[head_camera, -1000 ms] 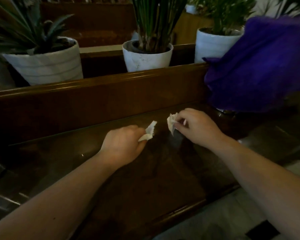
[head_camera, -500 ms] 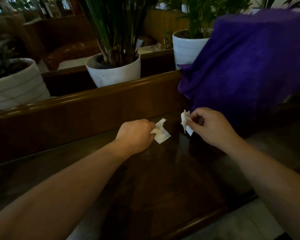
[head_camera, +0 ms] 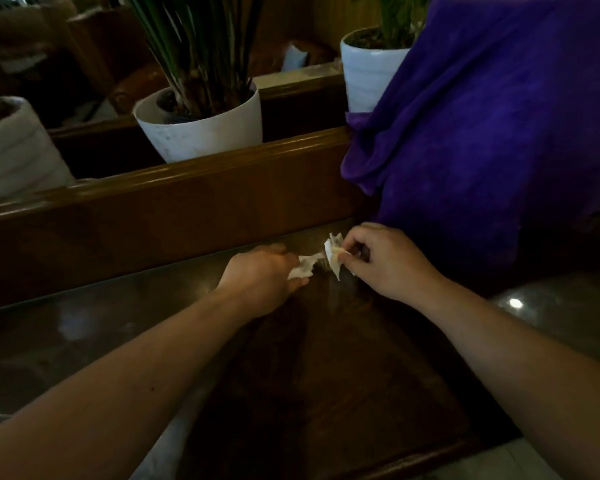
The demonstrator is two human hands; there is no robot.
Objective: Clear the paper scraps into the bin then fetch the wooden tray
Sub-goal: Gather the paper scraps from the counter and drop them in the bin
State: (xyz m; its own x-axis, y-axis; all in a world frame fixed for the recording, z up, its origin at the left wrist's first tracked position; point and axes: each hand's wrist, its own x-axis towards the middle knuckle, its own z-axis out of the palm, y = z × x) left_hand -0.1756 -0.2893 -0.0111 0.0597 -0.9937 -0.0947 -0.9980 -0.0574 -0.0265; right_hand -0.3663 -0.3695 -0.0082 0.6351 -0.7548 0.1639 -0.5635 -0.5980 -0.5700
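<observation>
From the head view, both arms are stretched out over the dark wooden surface (head_camera: 326, 375), and each hand is busy with paper. The left hand (head_camera: 260, 275) is curled shut around a crumpled white scrap (head_camera: 303, 266), most of it bunched in the fist with a tail poking out toward the right. The right hand (head_camera: 385, 261) pinches a second scrap (head_camera: 333, 252) between thumb and fingertips, holding it just above the wood. The two scraps sit just beside each other, nearly touching. Behind them a raised wooden ledge (head_camera: 187, 188) runs across, with a white plant pot (head_camera: 201, 129) beyond it and a purple cloth (head_camera: 492, 133) draped at the right (whatever it covers is hidden). This looks like the gathering stage of the first step: scraps picked up, none binned yet. No bin shows anywhere here, nor the wooden tray, so the next move calls for keeping both grips closed, lifting clear of the surface and turning to find the bin before letting go.
</observation>
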